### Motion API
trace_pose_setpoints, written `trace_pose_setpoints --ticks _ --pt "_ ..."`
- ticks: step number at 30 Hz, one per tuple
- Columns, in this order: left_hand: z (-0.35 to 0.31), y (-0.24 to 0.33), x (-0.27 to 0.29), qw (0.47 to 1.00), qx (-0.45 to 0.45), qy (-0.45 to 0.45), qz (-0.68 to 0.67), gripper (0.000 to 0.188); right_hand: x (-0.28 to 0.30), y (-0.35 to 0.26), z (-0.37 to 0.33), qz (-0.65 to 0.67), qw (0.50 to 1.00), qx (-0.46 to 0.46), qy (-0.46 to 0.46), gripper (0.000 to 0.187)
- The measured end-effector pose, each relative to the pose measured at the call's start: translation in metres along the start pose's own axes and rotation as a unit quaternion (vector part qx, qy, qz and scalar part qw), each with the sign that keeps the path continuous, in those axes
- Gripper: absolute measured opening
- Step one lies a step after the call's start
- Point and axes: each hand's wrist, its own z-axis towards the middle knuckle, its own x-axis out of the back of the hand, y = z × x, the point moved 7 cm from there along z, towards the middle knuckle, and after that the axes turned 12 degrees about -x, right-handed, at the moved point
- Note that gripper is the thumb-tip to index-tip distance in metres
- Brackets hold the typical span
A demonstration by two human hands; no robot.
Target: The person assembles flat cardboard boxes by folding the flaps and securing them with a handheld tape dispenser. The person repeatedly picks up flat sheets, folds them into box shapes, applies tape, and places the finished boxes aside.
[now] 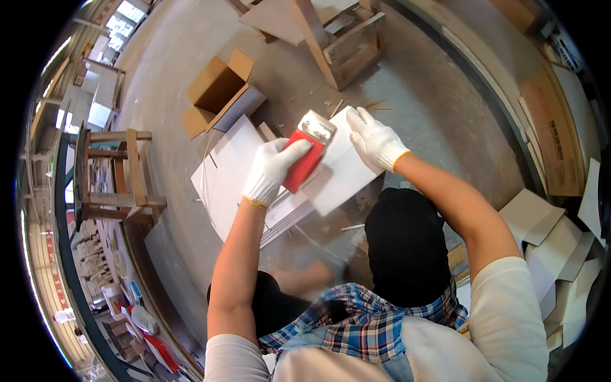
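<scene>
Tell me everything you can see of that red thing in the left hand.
The red tool is a long, boxy piece with smooth, solid-looking sides and a shiny, metallic-looking silver end. It slants, silver end away from the wearer, over the white cardboard. The gloved left hand has it in its grip, thumb across the red face. Whether it touches the cardboard is unclear.

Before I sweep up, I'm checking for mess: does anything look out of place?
Yes: thin loose strips lie scattered on the floor beyond the white cardboard, and another pale strip lies on the near side. They look like stray scraps, pointing different ways.
</scene>
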Motion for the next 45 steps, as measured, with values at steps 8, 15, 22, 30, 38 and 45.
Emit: trace_pose_setpoints --ticks 8,15,22,30,38,45 --pt "0.018 -0.016 -0.029 0.997 0.012 -0.032 0.072 0.049 0.002 0.002 0.003 0.028 1.000 -0.004 -0.009 0.055" --pt "0.013 -0.021 -0.034 0.993 -0.014 -0.041 0.114 0.045 0.016 0.009 -0.006 0.021 0.983 0.036 0.180 0.044" --pt "0.010 -0.027 -0.033 0.996 -0.022 -0.025 0.079 0.038 -0.007 0.010 -0.040 0.590 0.753 -0.234 -0.172 0.042" --pt "0.011 -0.026 -0.032 0.995 -0.039 -0.029 0.090 0.032 -0.034 -0.019 -0.033 0.627 0.694 -0.168 -0.313 0.046" --pt "0.011 -0.031 -0.032 0.996 -0.058 -0.019 0.065 0.031 -0.041 -0.017 -0.038 0.621 0.708 -0.172 -0.288 0.031" --pt "0.009 -0.031 -0.027 0.995 -0.056 -0.031 0.071 0.029 -0.050 -0.005 -0.036 0.689 0.645 -0.210 -0.255 0.030"
